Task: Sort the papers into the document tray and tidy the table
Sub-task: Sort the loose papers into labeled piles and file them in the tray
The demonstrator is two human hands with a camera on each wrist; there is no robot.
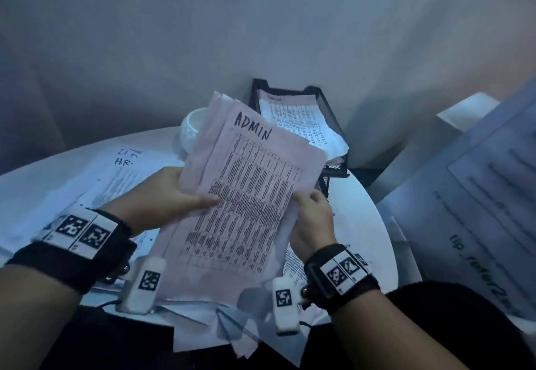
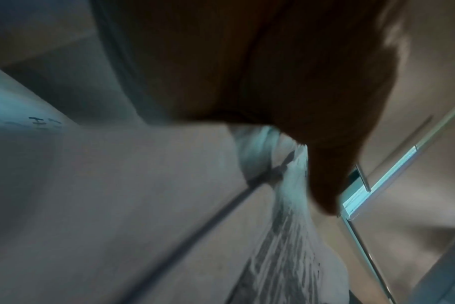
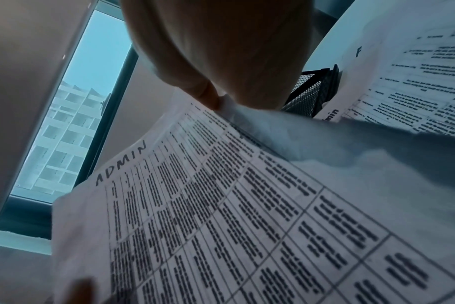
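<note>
Left hand and right hand both grip one ADMIN stack, sheet count unclear; beyond them one document tray holds papers; loose sheets cover the desk

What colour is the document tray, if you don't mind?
Black mesh document tray, clearest in the head view.

Dim bluish light all over, kinda murky. Plain pale wall behind, meeting second wall at corner. Round white table pushed up near that corner. Right wrist view catches window with dark frame, pale multi-storey building outside, hazy blue sky above it.
</note>
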